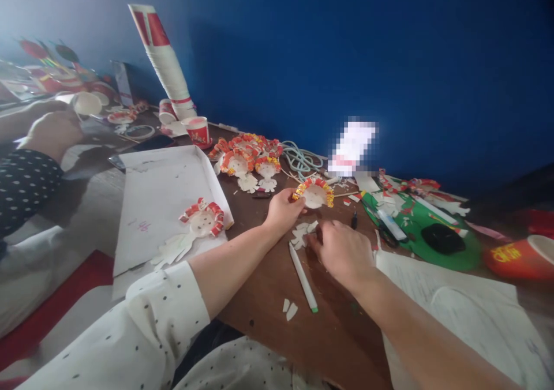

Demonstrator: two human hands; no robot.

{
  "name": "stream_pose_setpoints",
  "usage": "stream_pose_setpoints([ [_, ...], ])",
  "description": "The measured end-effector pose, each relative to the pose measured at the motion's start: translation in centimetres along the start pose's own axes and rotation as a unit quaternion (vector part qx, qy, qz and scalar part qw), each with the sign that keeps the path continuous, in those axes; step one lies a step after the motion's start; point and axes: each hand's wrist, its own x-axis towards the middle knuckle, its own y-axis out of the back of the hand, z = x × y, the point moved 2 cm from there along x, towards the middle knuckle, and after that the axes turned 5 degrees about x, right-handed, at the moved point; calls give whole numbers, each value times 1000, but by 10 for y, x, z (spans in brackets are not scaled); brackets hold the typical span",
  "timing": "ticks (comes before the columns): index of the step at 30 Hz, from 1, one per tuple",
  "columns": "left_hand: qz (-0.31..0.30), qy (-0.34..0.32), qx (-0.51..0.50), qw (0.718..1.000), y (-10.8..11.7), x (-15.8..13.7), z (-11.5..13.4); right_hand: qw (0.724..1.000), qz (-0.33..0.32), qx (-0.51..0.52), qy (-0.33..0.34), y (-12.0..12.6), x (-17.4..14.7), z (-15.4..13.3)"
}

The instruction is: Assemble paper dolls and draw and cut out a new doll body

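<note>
My left hand is closed on the edge of a round paper face, which has a curled red and yellow paper mane. Just right of it, my right hand is curled down at the table, its fingertips at a small heap of white paper pieces. Whether a piece is between those fingers is hidden. A white marker with a green end lies below the heap. Nearer me are a few loose white paper slips.
Finished-looking paper faces cluster behind my left hand, beside a coiled cord. Left, a white box lid holds another paper face. Tall stacked cups lean behind. Right are a green sheet, papers and a co-worker's hands far left.
</note>
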Motion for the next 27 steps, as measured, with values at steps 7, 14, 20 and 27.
stream_pose_setpoints([
  [7, -13, -11, 1, 1000, 0, -1, 2, 994, -40, 66, -75, 0, 0, -6],
  [14, -16, 10, -14, 1000, 1, -3, 2, 987, -28, 117, -108, 11, -4, 35],
  [20, -28, 16, 14, 999, -1, -6, 0, 998, -51, 45, 4, 30, -29, 50],
  [27, -26, 12, -16, 999, -2, -2, -5, 994, -55, -54, 71, 13, -29, 42],
])
